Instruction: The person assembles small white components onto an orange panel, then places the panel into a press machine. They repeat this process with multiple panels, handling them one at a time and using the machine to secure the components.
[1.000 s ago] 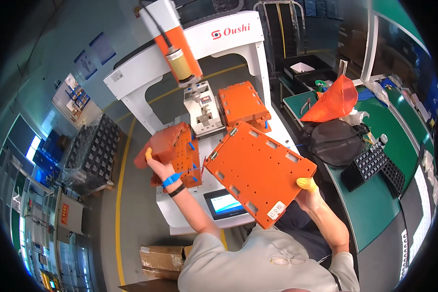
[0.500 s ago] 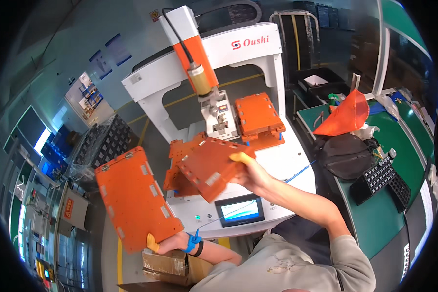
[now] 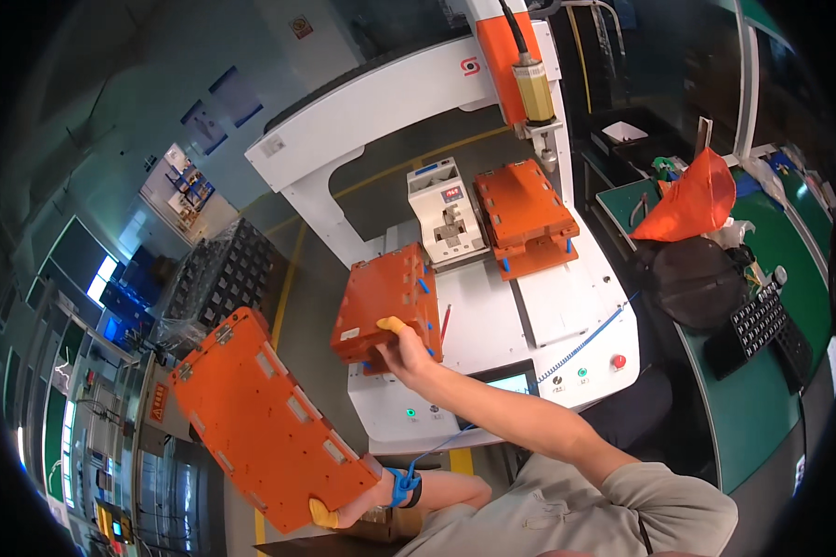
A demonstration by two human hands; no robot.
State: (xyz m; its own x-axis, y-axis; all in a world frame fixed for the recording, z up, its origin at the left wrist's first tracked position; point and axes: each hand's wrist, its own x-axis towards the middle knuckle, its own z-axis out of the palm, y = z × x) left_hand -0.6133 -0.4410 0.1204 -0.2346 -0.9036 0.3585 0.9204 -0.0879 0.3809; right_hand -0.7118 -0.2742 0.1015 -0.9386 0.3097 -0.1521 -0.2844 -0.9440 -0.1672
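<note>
My left hand (image 3: pixel 351 506), with yellow finger covers and a blue wrist strap, grips the lower corner of a large orange fixture plate (image 3: pixel 260 427) with metal clips along its edge. The plate is tilted in the air at the left of the machine. My right hand (image 3: pixel 404 355) is closed on the near edge of another orange fixture (image 3: pixel 381 295), thumb on top and fingers partly hidden below. That fixture lies over the left base with blue posts (image 3: pixel 429 316). A third orange fixture (image 3: pixel 527 209) rests on the right base, beneath the driver head (image 3: pixel 541 102).
A white screw feeder (image 3: pixel 446 213) stands between the two bases on the white gantry machine (image 3: pixel 567 320). A coiled blue cord (image 3: pixel 581 339) crosses the machine's front, near a red button (image 3: pixel 619 361). At right, a green bench (image 3: pixel 715 408) holds an orange bag (image 3: pixel 692 200) and black trays (image 3: pixel 762 325).
My right hand has brought its fixture from a tilt above the left base down over the blue posts. The driver head has shifted right, over the right fixture. The left plate has turned.
</note>
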